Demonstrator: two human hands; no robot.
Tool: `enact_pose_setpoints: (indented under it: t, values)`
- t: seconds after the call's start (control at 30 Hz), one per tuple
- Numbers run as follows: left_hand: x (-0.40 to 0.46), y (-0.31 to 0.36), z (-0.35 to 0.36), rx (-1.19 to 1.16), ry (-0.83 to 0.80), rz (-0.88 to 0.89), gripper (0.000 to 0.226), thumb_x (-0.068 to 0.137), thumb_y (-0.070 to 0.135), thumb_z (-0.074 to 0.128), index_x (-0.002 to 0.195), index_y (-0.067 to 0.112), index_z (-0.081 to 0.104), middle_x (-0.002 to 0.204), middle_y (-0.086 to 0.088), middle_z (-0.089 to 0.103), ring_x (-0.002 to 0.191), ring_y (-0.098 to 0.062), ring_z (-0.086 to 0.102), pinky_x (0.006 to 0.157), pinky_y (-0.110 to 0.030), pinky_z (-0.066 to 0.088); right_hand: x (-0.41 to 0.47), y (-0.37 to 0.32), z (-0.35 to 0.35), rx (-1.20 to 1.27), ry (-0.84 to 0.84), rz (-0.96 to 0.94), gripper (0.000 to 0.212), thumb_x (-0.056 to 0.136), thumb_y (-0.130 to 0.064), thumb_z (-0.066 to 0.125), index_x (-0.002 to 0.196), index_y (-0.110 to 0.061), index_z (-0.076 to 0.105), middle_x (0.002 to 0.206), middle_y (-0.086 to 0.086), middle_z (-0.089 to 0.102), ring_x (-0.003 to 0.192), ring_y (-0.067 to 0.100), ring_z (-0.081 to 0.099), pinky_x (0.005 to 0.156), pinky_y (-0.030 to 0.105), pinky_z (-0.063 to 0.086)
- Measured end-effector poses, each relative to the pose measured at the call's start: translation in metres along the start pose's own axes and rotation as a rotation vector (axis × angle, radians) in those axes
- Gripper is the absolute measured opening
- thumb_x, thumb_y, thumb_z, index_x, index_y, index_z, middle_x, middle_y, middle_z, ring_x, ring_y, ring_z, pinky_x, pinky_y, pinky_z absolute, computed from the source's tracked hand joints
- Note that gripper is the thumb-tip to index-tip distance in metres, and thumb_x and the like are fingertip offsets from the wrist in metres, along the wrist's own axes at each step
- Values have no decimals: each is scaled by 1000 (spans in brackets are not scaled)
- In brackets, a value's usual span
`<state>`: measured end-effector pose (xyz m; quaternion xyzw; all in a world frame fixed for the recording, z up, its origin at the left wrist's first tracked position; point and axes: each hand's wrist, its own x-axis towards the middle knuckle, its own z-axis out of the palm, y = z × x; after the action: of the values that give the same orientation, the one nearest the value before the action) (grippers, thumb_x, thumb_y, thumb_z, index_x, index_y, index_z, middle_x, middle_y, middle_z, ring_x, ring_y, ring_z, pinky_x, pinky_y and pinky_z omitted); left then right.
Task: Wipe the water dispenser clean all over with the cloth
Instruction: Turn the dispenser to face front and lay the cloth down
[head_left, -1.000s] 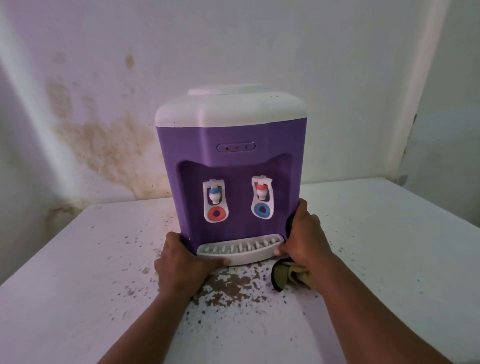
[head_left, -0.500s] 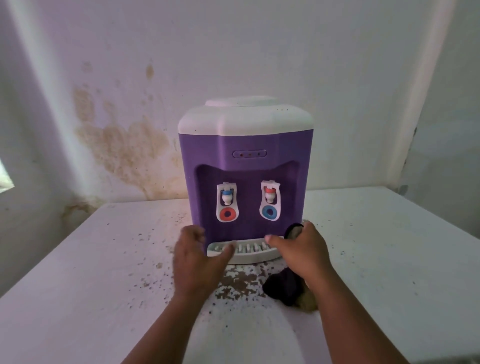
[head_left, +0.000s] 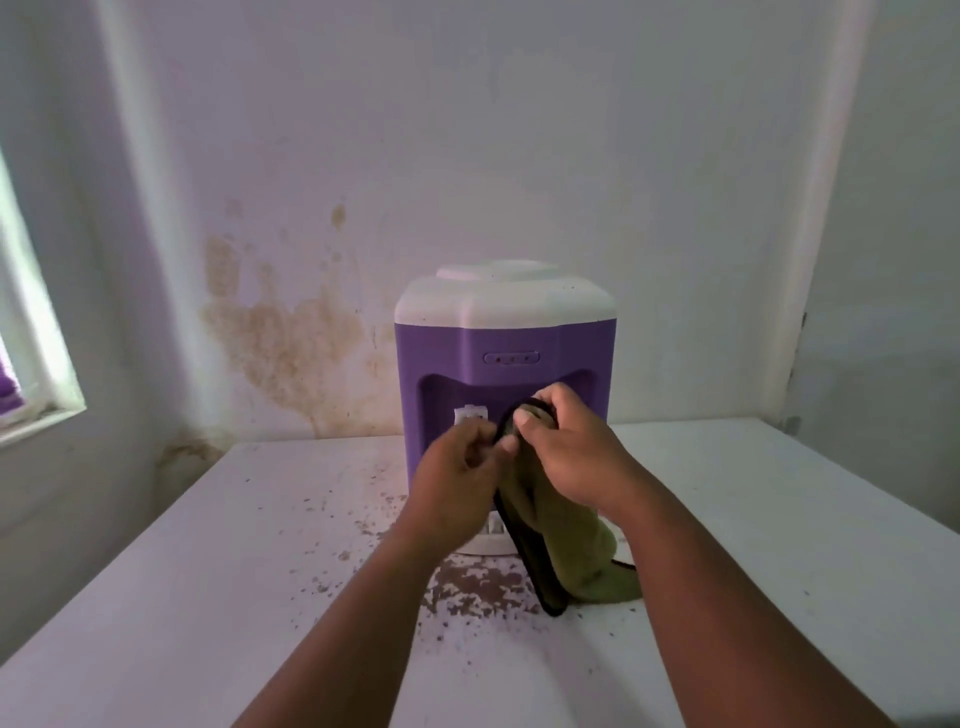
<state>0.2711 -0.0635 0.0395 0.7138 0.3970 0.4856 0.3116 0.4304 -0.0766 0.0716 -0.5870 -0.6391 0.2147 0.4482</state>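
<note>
A purple water dispenser (head_left: 504, 338) with a white top stands upright on the white table (head_left: 208, 571), against the back wall. In front of its tap recess both my hands hold an olive-green cloth (head_left: 576, 551) with a black edge. My right hand (head_left: 571, 457) grips the cloth's upper end, and the rest hangs down to the table. My left hand (head_left: 462, 467) pinches the cloth's black edge near the top. The hands and cloth hide the right tap and most of the drip tray; part of the left tap (head_left: 470, 415) shows.
Brown crumbs and a dirt patch (head_left: 467, 582) lie on the table before the dispenser. The back wall carries a brown stain (head_left: 291, 332). A window (head_left: 26, 353) is at the left; the table's right side runs to a corner wall.
Both hands let go of the dispenser's base and rose in front of it. The right hand lifted the cloth off the table, and the left hand took hold of its edge. The view pulled back.
</note>
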Motion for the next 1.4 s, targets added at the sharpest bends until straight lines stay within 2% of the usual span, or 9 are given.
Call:
enact_pose_setpoints:
  t: [0.2, 0.33, 0.47, 0.57, 0.77, 0.97, 1.17, 1.3, 1.4]
  values:
    - [27, 25, -33, -6, 156, 5, 14, 104, 39, 58, 99, 26, 60, 89, 1, 66, 77, -15, 64, 60, -24, 51, -9, -1, -15, -30, -148, -20, 40, 77, -61, 79, 108, -41, 65, 108, -21, 69, 94, 5, 68, 74, 27, 57]
    - [31, 30, -51, -98, 247, 28, 15, 106, 35, 56, 96, 24, 59, 84, 1, 62, 75, -17, 59, 68, -34, 50, -16, 12, -7, -167, -377, 41, 23, 82, -53, 79, 94, -34, 76, 91, -15, 76, 80, 3, 73, 80, 31, 62]
    - [35, 30, -82, -142, 346, 1, 18, 107, 44, 52, 97, 30, 60, 83, -1, 63, 73, -20, 63, 66, -38, 53, -25, 29, 10, -76, -465, 123, 31, 89, -50, 73, 113, -29, 73, 103, -10, 77, 94, 9, 74, 93, 33, 58]
    - [39, 27, -103, -146, 417, 2, 18, 106, 43, 52, 100, 28, 61, 88, -3, 64, 78, -22, 62, 72, -41, 53, -29, 41, 15, 17, -493, 139, 20, 92, -37, 74, 110, -28, 70, 96, -6, 78, 90, 12, 75, 80, 30, 58]
    - [42, 15, -139, -94, 497, -101, 17, 96, 46, 63, 99, 30, 63, 93, 1, 70, 86, -21, 66, 70, -37, 53, -16, 53, 11, 538, -250, 212, 29, 92, -19, 76, 119, -12, 67, 111, 12, 75, 103, 26, 74, 87, 48, 61]
    - [36, -3, -151, -99, 341, -160, 34, 80, 33, 89, 108, 38, 70, 90, 10, 80, 81, -10, 76, 73, -28, 57, -2, 40, 10, 792, -66, 232, 13, 101, -15, 54, 100, -15, 67, 105, 14, 74, 95, 32, 71, 93, 56, 57]
    - [31, -11, -139, -2, 206, -168, 11, 93, 28, 77, 84, 33, 82, 85, 11, 78, 86, -13, 72, 74, -29, 54, 8, 24, 7, 768, 99, 275, 20, 104, -29, 53, 112, -17, 68, 117, 13, 71, 108, 36, 67, 94, 56, 56]
    - [36, 1, -137, -180, 216, -245, 12, 97, 24, 72, 88, 19, 79, 86, -2, 73, 84, -22, 65, 83, -42, 58, 20, 7, -10, 738, 176, 204, 14, 104, -25, 55, 106, -19, 68, 112, 10, 73, 107, 33, 69, 85, 50, 61]
    - [37, 14, -140, -267, 210, -171, 8, 95, 23, 74, 93, 20, 81, 93, 0, 78, 86, -16, 70, 82, -37, 58, 25, -7, -28, 742, 209, 113, 14, 102, -24, 58, 99, -23, 71, 105, 5, 76, 103, 28, 72, 81, 44, 61]
